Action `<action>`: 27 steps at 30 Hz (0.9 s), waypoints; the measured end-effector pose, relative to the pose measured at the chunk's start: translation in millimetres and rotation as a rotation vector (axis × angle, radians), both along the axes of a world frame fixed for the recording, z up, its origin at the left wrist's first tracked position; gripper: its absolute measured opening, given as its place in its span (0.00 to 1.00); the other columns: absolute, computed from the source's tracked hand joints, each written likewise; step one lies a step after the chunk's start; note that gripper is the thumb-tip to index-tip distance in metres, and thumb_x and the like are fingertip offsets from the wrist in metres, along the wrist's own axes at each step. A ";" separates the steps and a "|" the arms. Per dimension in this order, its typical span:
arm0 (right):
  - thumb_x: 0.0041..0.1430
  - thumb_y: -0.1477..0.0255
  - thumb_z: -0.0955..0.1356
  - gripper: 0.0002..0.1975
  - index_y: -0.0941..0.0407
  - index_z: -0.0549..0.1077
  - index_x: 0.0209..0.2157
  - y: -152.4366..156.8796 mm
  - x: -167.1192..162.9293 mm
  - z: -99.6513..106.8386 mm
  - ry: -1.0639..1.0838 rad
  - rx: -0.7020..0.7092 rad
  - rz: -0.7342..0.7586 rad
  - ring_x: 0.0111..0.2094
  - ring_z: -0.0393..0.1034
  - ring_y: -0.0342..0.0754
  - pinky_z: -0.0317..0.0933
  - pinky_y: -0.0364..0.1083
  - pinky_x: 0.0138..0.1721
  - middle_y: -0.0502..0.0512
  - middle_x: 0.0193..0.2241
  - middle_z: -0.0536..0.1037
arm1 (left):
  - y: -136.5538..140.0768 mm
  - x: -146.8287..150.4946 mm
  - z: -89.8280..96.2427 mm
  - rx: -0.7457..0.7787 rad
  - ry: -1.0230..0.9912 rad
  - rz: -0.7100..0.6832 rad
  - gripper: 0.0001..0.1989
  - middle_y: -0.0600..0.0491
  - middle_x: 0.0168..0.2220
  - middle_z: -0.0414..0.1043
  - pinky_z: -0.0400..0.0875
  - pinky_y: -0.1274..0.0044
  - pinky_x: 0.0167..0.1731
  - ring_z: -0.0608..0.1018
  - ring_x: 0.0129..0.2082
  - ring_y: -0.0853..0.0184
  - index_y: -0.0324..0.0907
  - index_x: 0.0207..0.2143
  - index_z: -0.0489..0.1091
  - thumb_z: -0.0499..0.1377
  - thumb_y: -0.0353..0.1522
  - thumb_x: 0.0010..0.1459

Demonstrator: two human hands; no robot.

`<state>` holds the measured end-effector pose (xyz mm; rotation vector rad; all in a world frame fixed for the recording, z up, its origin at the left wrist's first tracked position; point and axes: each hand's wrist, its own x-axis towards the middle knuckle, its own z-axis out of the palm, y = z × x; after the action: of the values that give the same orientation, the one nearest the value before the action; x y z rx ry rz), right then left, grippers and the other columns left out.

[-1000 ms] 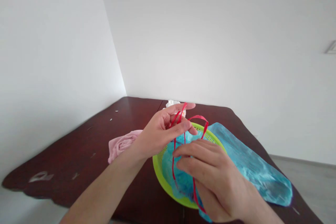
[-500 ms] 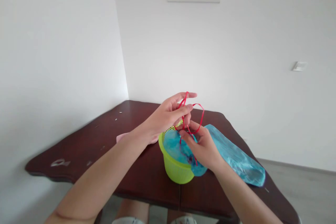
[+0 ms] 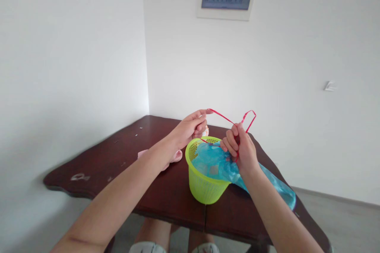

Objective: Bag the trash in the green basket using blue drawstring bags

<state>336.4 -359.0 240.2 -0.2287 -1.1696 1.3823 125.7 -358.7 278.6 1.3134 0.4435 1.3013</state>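
Observation:
A thin red ribbon (image 3: pixel 222 115) stretches between my two hands above a yellow-green plastic basket (image 3: pixel 204 189). My left hand (image 3: pixel 194 126) is closed on one stretch of it, with the index finger pointing out. My right hand (image 3: pixel 242 146) is closed on the other stretch, and a loop of ribbon stands up above its thumb. A translucent blue plastic bag (image 3: pixel 213 164) lies partly in the basket and spills over its right rim, continuing under my right forearm. The ribbon's lower end runs down toward the bag; where it joins is hidden by my right hand.
A dark brown wooden table (image 3: pixel 166 195) carries the basket. A pink cloth item (image 3: pixel 175 157) lies left of the basket, partly behind my left forearm. A whitish patterned object (image 3: pixel 206 131) shows behind the basket. Walls stand close behind and to the left.
My hands have moved apart, the right one going right and up. The ribbon, earlier bunched in loops between the fingers, is now drawn out between them. The view has tilted up slightly.

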 end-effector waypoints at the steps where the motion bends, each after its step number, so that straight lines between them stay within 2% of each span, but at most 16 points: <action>1: 0.75 0.42 0.78 0.31 0.50 0.68 0.32 0.6 0.3 1.1 -0.002 -0.009 -0.006 0.14 0.45 0.37 0.65 0.42 0.24 0.36 0.16 0.57 | 0.0 -1.7 -0.5 -0.001 -0.026 -0.014 0.17 0.66 0.21 0.56 0.55 0.83 0.22 0.57 0.19 0.74 0.40 0.59 0.81 0.72 0.38 0.74; 3: 0.72 0.39 0.79 0.32 0.50 0.70 0.32 0.4 1.2 2.8 -0.024 -0.011 -0.027 0.14 0.50 0.37 0.68 0.43 0.25 0.38 0.17 0.63 | -0.3 -6.0 -1.6 -0.003 -0.072 -0.001 0.17 0.65 0.21 0.55 0.57 0.83 0.22 0.58 0.20 0.72 0.40 0.61 0.82 0.71 0.36 0.74; 5: 0.70 0.36 0.78 0.32 0.51 0.76 0.35 -1.1 1.1 3.4 -0.067 0.010 -0.090 0.17 0.60 0.39 0.72 0.45 0.26 0.43 0.22 0.73 | 0.6 -10.1 -3.8 0.002 -0.100 0.064 0.22 0.63 0.25 0.62 0.59 0.84 0.23 0.63 0.22 0.73 0.44 0.68 0.80 0.72 0.34 0.74; 7: 0.70 0.34 0.77 0.32 0.51 0.81 0.37 -2.4 -0.5 2.1 -0.117 0.050 -0.184 0.18 0.66 0.41 0.72 0.45 0.24 0.47 0.26 0.79 | 3.1 -12.2 -7.5 0.021 -0.141 0.172 0.31 0.59 0.34 0.74 0.65 0.83 0.26 0.72 0.27 0.73 0.52 0.75 0.76 0.73 0.33 0.72; 10: 0.72 0.34 0.76 0.32 0.51 0.83 0.38 -1.5 -5.7 -4.6 -0.189 0.106 -0.233 0.15 0.60 0.39 0.64 0.43 0.19 0.45 0.22 0.75 | 6.2 -9.3 -12.0 0.051 -0.238 0.268 0.39 0.52 0.55 0.84 0.81 0.78 0.41 0.85 0.42 0.69 0.60 0.80 0.69 0.75 0.33 0.72; 12: 0.73 0.34 0.75 0.32 0.51 0.83 0.40 1.5 -10.0 -11.5 -0.237 0.114 -0.209 0.13 0.56 0.38 0.60 0.42 0.17 0.44 0.21 0.74 | 4.8 -4.5 -11.4 0.052 -0.308 0.236 0.40 0.49 0.65 0.83 0.84 0.73 0.53 0.88 0.55 0.63 0.60 0.82 0.66 0.74 0.35 0.74; 13: 0.73 0.35 0.75 0.32 0.51 0.84 0.41 3.4 -12.2 -15.0 -0.261 0.107 -0.202 0.14 0.58 0.39 0.61 0.43 0.17 0.45 0.23 0.76 | 2.7 -1.9 -9.7 0.055 -0.339 0.211 0.41 0.48 0.67 0.83 0.83 0.70 0.57 0.88 0.60 0.60 0.61 0.83 0.63 0.73 0.34 0.75; 14: 0.72 0.34 0.76 0.32 0.51 0.84 0.41 5.5 -14.3 -18.0 -0.281 0.095 -0.203 0.15 0.63 0.40 0.63 0.43 0.18 0.48 0.25 0.79 | 0.1 0.5 -7.2 0.066 -0.369 0.192 0.42 0.48 0.66 0.84 0.83 0.69 0.58 0.88 0.61 0.60 0.61 0.83 0.60 0.73 0.34 0.75; 15: 0.71 0.34 0.76 0.32 0.51 0.84 0.41 7.6 -16.2 -20.2 -0.290 0.080 -0.208 0.18 0.69 0.42 0.67 0.44 0.20 0.50 0.29 0.83 | -3.1 2.5 -4.3 0.081 -0.391 0.183 0.43 0.49 0.62 0.85 0.83 0.70 0.56 0.89 0.57 0.61 0.61 0.84 0.58 0.72 0.33 0.75; 16: 0.70 0.33 0.77 0.33 0.52 0.83 0.39 9.5 -17.7 -21.3 -0.280 0.065 -0.213 0.23 0.75 0.45 0.71 0.45 0.22 0.53 0.33 0.86 | -6.5 3.9 -1.2 0.096 -0.398 0.182 0.44 0.52 0.55 0.86 0.83 0.73 0.51 0.89 0.48 0.65 0.61 0.83 0.57 0.72 0.32 0.74; 17: 0.68 0.32 0.77 0.34 0.52 0.82 0.36 11.1 -18.7 -21.3 -0.249 0.051 -0.215 0.27 0.80 0.48 0.75 0.47 0.26 0.56 0.37 0.87 | -10.1 4.8 1.6 0.106 -0.385 0.185 0.43 0.57 0.46 0.84 0.81 0.77 0.42 0.86 0.36 0.70 0.59 0.82 0.58 0.72 0.32 0.73; 19: 0.66 0.31 0.77 0.37 0.52 0.75 0.30 12.8 -18.8 -18.3 -0.140 0.031 -0.223 0.33 0.84 0.51 0.80 0.49 0.33 0.58 0.39 0.89 | -17.0 5.6 5.3 0.114 -0.274 0.201 0.39 0.65 0.31 0.70 0.64 0.83 0.25 0.67 0.21 0.75 0.52 0.79 0.62 0.73 0.36 0.73; 21: 0.68 0.31 0.76 0.37 0.50 0.69 0.29 12.3 -16.5 -14.1 -0.064 0.038 -0.257 0.30 0.81 0.50 0.79 0.49 0.34 0.55 0.32 0.86 | -23.4 6.7 5.1 0.134 -0.044 0.234 0.38 0.69 0.27 0.58 0.52 0.82 0.22 0.57 0.19 0.75 0.47 0.77 0.64 0.74 0.41 0.71; 22: 0.70 0.32 0.75 0.37 0.50 0.67 0.29 11.4 -14.7 -12.6 -0.076 0.056 -0.291 0.26 0.77 0.48 0.75 0.47 0.30 0.51 0.26 0.82 | -26.3 7.9 3.5 0.159 0.094 0.252 0.41 0.69 0.26 0.57 0.54 0.81 0.23 0.58 0.20 0.74 0.45 0.77 0.64 0.76 0.44 0.70; 25: 0.79 0.38 0.70 0.34 0.49 0.66 0.29 6.9 -9.2 -13.1 -0.348 0.218 -0.415 0.19 0.62 0.45 0.57 0.45 0.22 0.45 0.18 0.69 | -32.5 14.6 -3.7 0.262 0.481 0.289 0.52 0.63 0.29 0.70 0.68 0.77 0.31 0.72 0.26 0.68 0.44 0.77 0.65 0.83 0.48 0.60; 27: 0.82 0.48 0.70 0.26 0.50 0.70 0.31 3.5 -6.8 -16.6 -0.624 0.386 -0.487 0.23 0.65 0.46 0.56 0.45 0.25 0.48 0.22 0.75 | -33.6 20.1 -8.3 0.338 0.650 0.326 0.50 0.55 0.35 0.80 0.75 0.72 0.37 0.80 0.33 0.62 0.44 0.75 0.70 0.84 0.52 0.58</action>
<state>329.6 -355.5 223.6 -0.6501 -1.7247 0.6438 145.8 -392.3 270.3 2.0212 0.9477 1.2207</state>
